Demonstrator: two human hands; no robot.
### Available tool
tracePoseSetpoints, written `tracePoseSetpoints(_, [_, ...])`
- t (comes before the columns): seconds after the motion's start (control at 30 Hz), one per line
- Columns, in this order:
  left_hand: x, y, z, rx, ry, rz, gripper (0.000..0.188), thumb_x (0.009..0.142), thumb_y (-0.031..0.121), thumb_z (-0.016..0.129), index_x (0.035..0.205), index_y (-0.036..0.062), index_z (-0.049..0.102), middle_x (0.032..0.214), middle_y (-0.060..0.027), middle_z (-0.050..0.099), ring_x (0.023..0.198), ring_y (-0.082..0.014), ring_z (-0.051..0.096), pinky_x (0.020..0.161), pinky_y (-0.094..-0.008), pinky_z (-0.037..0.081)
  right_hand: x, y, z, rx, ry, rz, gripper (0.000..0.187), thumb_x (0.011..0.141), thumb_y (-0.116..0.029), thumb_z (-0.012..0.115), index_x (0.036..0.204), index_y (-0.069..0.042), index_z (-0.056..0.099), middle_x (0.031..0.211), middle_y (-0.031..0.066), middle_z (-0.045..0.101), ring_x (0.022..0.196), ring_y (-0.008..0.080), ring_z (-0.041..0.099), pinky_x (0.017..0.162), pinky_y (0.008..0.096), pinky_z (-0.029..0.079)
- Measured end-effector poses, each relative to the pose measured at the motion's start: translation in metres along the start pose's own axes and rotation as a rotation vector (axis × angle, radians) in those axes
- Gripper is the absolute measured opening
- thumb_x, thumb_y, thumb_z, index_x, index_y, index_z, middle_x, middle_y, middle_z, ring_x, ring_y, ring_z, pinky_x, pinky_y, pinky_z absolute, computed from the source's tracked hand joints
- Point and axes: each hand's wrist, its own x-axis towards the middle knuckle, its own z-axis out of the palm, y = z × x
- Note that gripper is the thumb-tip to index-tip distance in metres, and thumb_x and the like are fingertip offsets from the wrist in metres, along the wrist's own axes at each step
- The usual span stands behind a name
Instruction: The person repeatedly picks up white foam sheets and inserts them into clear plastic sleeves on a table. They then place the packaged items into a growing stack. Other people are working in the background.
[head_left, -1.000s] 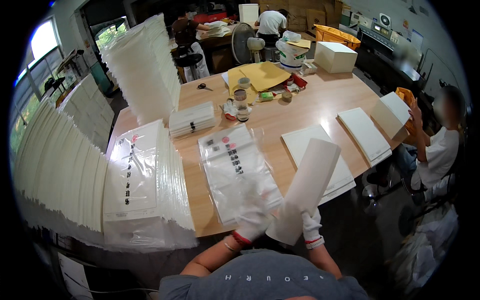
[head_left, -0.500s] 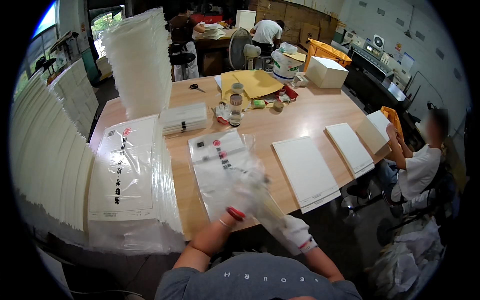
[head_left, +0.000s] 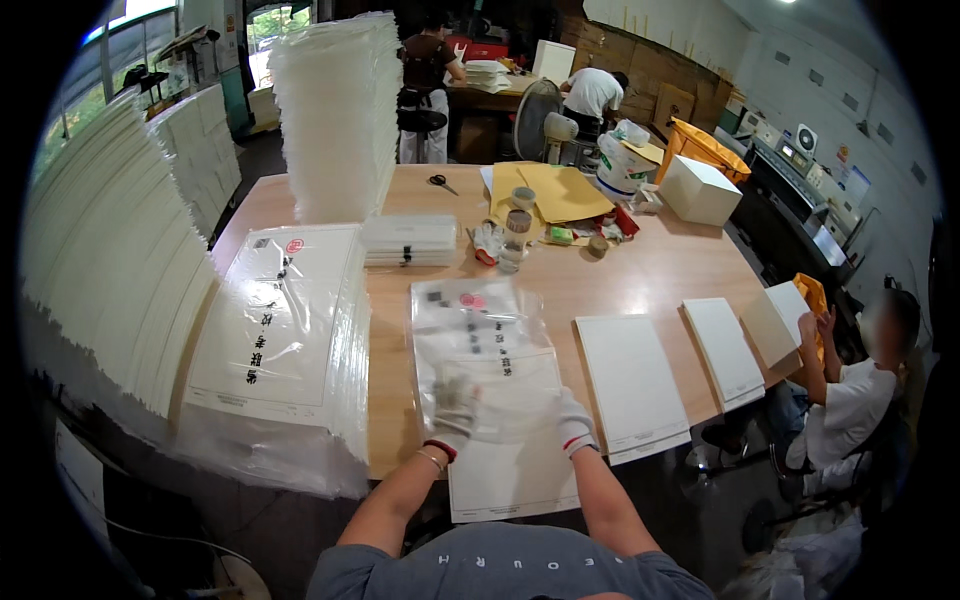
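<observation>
Both my hands wear white work gloves. A white stack of paper lies in front of me, its lower end jutting past the table edge. My right hand is closed around the stack's right side. My left hand is at its left side, the fingers smeared by motion. Beyond the hands a clear plastic bag with a red emblem and black print lies flat, a pale sheet showing through it. The stack's upper end overlaps the bag; whether it is inside or on top, I cannot tell.
Left stands a pile of printed plastic bags beside tall white stacks. Right lie two white paper stacks. Farther back are scissors, a jar and yellow envelopes. A co-worker sits at the right.
The paper stack, tilted and blurred between my hands before, now lies squared in front of me over the bag's near part. My right hand has moved up to its side. The view has shifted left.
</observation>
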Motion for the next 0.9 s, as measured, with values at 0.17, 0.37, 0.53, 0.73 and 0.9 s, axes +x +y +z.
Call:
tracePoseSetpoints(0.17, [-0.005, 0.006, -0.043, -0.587, -0.207, -0.72, 0.046, 0.082, 0.006, 0.044, 0.127, 0.003, 0.034, 0.118, -0.0143, 0.043, 0.096, -0.0214, 0.053, 0.079, -0.0304, 0.045, 0.014, 0.036, 0.022, 0.2, -0.075, 0.002, 0.049, 0.087, -0.024, 0.037, 0.132, -0.007, 0.026, 0.093, 0.0207, 0.061, 0.085, 0.0361, 0.06, 0.069, 0.0486, 0.043])
tracePoseSetpoints(0.37, [-0.062, 0.043, -0.073, -0.307, -0.134, -0.591, 0.036, 0.077, 0.003, 0.053, 0.111, -0.0006, 0.041, 0.093, -0.0165, 0.053, 0.086, -0.0272, 0.055, 0.074, -0.0371, 0.045, -0.063, 0.065, 0.035, 0.013, -0.037, -0.45, 0.075, 0.082, -0.012, 0.045, 0.139, -0.007, -0.003, 0.081, 0.0198, 0.061, 0.066, 0.0337, 0.061, 0.053, 0.0461, 0.043])
tracePoseSetpoints(0.53, [-0.155, 0.106, -0.143, -0.313, -0.452, -0.553, 0.018, 0.083, 0.018, 0.054, 0.096, 0.0052, 0.052, 0.072, -0.0071, 0.051, 0.063, -0.0144, 0.047, 0.06, -0.0303, 0.043, -0.207, 0.045, -0.064, 0.057, -0.618, -0.152, 0.074, 0.085, -0.036, 0.049, 0.14, -0.008, 0.007, 0.1, 0.0169, 0.061, 0.088, 0.0344, 0.06, 0.066, 0.0432, 0.048])
tracePoseSetpoints(0.73, [-0.148, 0.107, -0.145, -0.45, -0.447, -0.736, 0.019, 0.082, 0.016, 0.054, 0.096, 0.0031, 0.052, 0.074, -0.0089, 0.055, 0.068, -0.0231, 0.054, 0.059, -0.0361, 0.043, -0.197, 0.08, 0.015, 0.147, 0.057, -0.572, 0.044, 0.083, -0.013, 0.044, 0.127, -0.006, 0.04, 0.071, 0.0148, 0.057, 0.061, 0.0331, 0.055, 0.051, 0.0441, 0.043])
tracePoseSetpoints(0.9, [-0.172, 0.089, -0.146, -0.654, -0.357, -0.784, 0.005, 0.073, 0.006, 0.048, 0.074, 0.0035, 0.052, 0.075, -0.0145, 0.056, 0.071, -0.0315, 0.056, 0.062, -0.0358, 0.045, -0.214, 0.109, -0.006, 0.323, -0.343, -0.459, 0.048, 0.082, -0.028, 0.054, 0.127, -0.015, 0.042, 0.087, 0.0142, 0.064, 0.078, 0.0282, 0.063, 0.068, 0.0385, 0.049])
